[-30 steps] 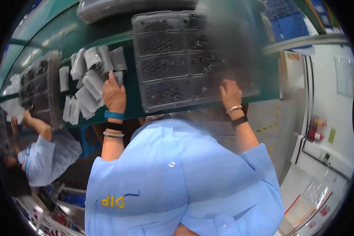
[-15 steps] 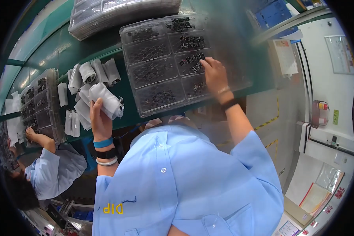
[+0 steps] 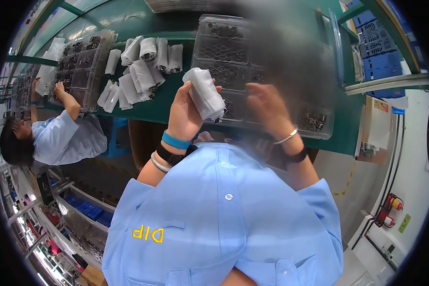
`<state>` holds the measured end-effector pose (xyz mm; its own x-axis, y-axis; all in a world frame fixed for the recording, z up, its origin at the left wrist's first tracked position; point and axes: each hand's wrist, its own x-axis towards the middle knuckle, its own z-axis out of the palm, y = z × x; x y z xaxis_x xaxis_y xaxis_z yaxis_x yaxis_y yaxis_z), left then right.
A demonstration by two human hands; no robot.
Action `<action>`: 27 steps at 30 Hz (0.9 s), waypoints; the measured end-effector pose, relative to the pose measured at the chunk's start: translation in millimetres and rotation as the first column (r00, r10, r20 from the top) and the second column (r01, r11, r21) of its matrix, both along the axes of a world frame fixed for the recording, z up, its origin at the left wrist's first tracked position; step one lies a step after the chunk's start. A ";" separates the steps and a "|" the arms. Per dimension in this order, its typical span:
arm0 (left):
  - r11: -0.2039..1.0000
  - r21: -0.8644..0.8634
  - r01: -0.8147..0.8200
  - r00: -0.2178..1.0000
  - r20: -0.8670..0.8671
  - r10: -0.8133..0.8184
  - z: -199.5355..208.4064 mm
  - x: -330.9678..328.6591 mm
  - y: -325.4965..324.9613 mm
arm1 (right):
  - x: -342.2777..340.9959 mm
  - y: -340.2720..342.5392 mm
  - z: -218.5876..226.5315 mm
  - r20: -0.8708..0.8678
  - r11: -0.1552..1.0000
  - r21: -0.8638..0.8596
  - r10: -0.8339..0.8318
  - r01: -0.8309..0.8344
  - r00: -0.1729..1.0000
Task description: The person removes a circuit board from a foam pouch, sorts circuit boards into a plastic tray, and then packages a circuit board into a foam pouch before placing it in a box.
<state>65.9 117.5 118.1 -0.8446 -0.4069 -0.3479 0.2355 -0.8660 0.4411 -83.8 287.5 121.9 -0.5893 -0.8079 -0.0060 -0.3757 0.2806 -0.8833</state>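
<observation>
Over the tray [image 3: 221, 47] (previously the pile [image 3: 140, 76]), left hand [image 3: 183, 112] holds roll [image 3: 205, 94].

Held roll [image 3: 203, 93]: thin white wrapping, creased, soft sheen; paper or film, cannot tell
Compartment tray [image 3: 197, 44]: clear hard plastic, glossy rim
Bench [image 3: 150, 108]: green, smooth, shiny toward upper left
Shirt [image 3: 224, 229]: matt cloth, lightly creased
Silver bangle [image 3: 288, 136]: polished metal look
Blue wristband [image 3: 176, 141]: smooth, rubbery
Crates [image 3: 380, 66], upper right: blue plastic
</observation>
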 end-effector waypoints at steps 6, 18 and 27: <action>0.999 -0.008 -0.033 0.998 0.046 0.034 -2.7 -8.1 21.1 | 17.8 -6.2 11.3 -0.122 0.963 -0.177 0.185 -0.205 0.975; 0.994 0.005 -0.107 0.994 0.025 0.107 -3.3 -12.4 34.9 | 1.6 7.3 15.6 0.131 0.973 -0.206 0.136 -0.107 0.982; 0.982 -0.151 -0.114 0.991 0.047 0.123 -5.2 -21.0 37.3 | 15.8 -0.4 3.8 0.169 0.991 -0.045 0.130 -0.124 0.977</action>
